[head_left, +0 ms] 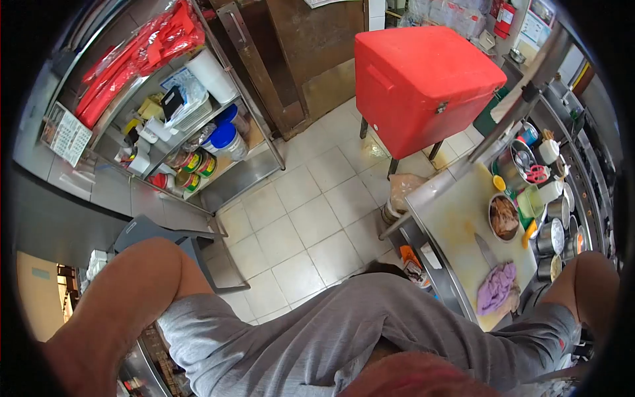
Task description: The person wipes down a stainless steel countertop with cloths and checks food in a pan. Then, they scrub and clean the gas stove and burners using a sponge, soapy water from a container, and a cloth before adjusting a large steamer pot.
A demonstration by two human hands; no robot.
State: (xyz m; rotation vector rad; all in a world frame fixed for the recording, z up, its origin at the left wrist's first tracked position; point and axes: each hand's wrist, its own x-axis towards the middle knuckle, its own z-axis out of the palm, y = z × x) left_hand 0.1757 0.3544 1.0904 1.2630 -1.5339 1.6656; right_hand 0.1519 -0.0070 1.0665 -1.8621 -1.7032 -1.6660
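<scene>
Both of my arms are raised out to the sides, and neither hand shows. My left forearm (99, 324) runs out of view at the lower left. At the right edge my right arm (589, 291) bends away, its hand hidden. Nearest to the right arm is a pale cutting board (450, 221) on a metal counter. A crumpled purple cloth (496, 289) lies on it, touching or close to a knife (485, 250). Farther up the board stands a metal bowl (491, 223) of what looks like cut meat (505, 215).
A big red cooler box (423, 86) stands on legs ahead. Pots (550, 237), red-handled scissors (538, 174) and containers crowd the right side. At left are a metal shelf (258, 159) with tubs and cans, and a grey chair (192, 241). Tiled floor (311, 218) lies between.
</scene>
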